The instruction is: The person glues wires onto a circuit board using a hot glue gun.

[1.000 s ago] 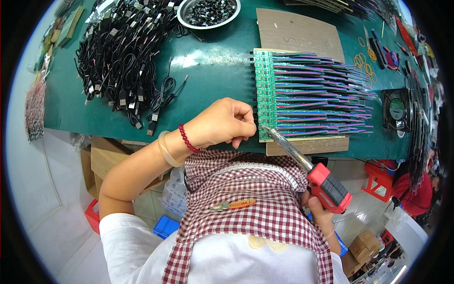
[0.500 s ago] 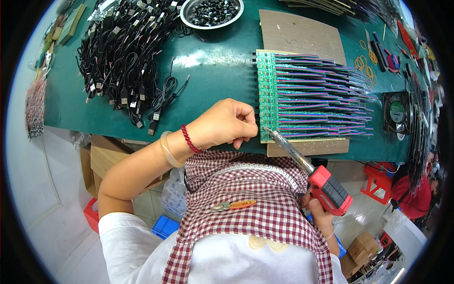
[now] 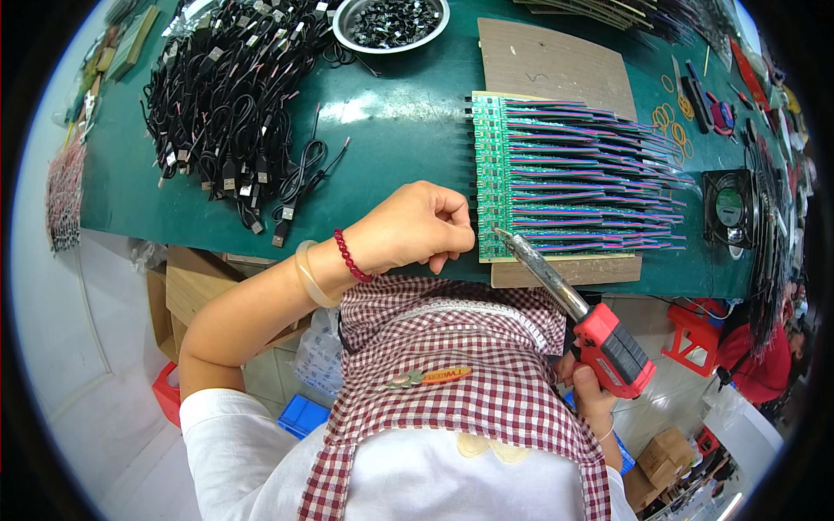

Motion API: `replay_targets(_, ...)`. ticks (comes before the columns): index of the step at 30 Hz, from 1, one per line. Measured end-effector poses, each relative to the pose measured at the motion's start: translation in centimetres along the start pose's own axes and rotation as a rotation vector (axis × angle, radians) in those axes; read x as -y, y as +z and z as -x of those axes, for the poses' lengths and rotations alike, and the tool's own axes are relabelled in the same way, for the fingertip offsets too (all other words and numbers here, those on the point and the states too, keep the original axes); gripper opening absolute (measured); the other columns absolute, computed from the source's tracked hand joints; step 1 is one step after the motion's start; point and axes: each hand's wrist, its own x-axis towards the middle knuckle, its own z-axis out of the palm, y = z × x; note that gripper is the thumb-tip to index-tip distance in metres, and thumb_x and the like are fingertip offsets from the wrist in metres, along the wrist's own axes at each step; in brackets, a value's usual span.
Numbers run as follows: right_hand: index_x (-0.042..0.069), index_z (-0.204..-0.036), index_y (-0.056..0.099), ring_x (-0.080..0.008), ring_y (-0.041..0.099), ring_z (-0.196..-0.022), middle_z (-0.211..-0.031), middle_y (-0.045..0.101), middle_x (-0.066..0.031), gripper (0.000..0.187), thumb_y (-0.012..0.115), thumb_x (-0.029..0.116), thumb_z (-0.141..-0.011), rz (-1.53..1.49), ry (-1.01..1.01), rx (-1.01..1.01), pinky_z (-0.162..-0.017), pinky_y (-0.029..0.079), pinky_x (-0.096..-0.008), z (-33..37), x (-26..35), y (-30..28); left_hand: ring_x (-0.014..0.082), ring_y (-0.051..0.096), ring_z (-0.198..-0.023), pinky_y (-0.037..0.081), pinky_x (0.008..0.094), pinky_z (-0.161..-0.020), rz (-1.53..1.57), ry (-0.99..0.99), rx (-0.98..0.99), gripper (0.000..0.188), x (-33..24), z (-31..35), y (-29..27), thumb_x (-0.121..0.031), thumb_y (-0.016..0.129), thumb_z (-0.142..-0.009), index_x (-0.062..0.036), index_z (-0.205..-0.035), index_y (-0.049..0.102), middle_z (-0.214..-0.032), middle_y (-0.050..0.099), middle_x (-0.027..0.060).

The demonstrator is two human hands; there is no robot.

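While our left hand (image 3: pixel 408 227) stays curled shut by the green board (image 3: pixel 492 174), our right hand (image 3: pixel 592 395) still grips the soldering iron (image 3: pixel 573 304), so nothing has moved.

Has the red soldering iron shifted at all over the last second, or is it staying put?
No. The soldering iron keeps its tip at the lower left corner of the green circuit board, just as before, and the right hand holds it below the table edge.
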Motion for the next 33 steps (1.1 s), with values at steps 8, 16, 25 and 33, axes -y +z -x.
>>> replay_targets(8,0.001,-0.082,0.062,-0.0160,0.054,-0.065,-0.075,0.057,-0.0079,0.019,0.068,0.015,-0.070,0.176,-0.067,-0.011,-0.056,0.044,-0.0270,0.2,-1.2,-0.6,0.0065,0.050,-0.046,0.039,0.0189,-0.043,-0.003,-0.001,-0.001,0.009,-0.1,0.0,0.0,-0.003,0.058,-0.075,-0.0013,-0.067,0.053,-0.061,0.055,0.0031)
replay_targets(16,0.002,-0.085,0.061,-0.0167,0.054,-0.065,-0.076,0.056,-0.0075,0.019,0.066,0.014,-0.071,0.110,-0.086,-0.053,-0.057,0.044,-0.0280,0.0,-1.2,-0.6,0.0062,0.049,-0.046,0.039,0.0188,-0.043,-0.016,0.007,0.002,0.010,0.1,0.0,-0.2,-0.003,0.058,-0.075,-0.0018,-0.067,0.053,-0.061,0.055,0.0026)
replay_targets(25,0.002,-0.078,0.062,-0.0178,0.053,-0.061,-0.069,0.055,-0.0079,0.018,0.067,0.016,-0.069,0.284,-0.113,0.007,-0.055,0.042,-0.0284,-0.3,-1.6,-0.5,0.0057,0.049,-0.046,0.038,0.0185,-0.043,-0.025,0.013,-0.006,0.010,0.0,0.0,-0.1,-0.003,0.058,-0.075,-0.0019,-0.067,0.053,-0.061,0.055,0.0022)
replay_targets(33,-0.003,-0.111,0.046,-0.0129,0.046,-0.054,-0.064,0.050,-0.0069,0.046,0.062,0.028,-0.081,-0.092,-0.116,0.031,-0.050,0.039,-0.0266,-0.2,0.0,0.3,0.0059,0.049,-0.046,0.037,0.0188,-0.042,-0.038,-0.004,-0.006,0.009,-0.2,0.1,0.0,-0.004,0.058,-0.075,-0.0019,-0.067,0.053,-0.061,0.055,0.0024)
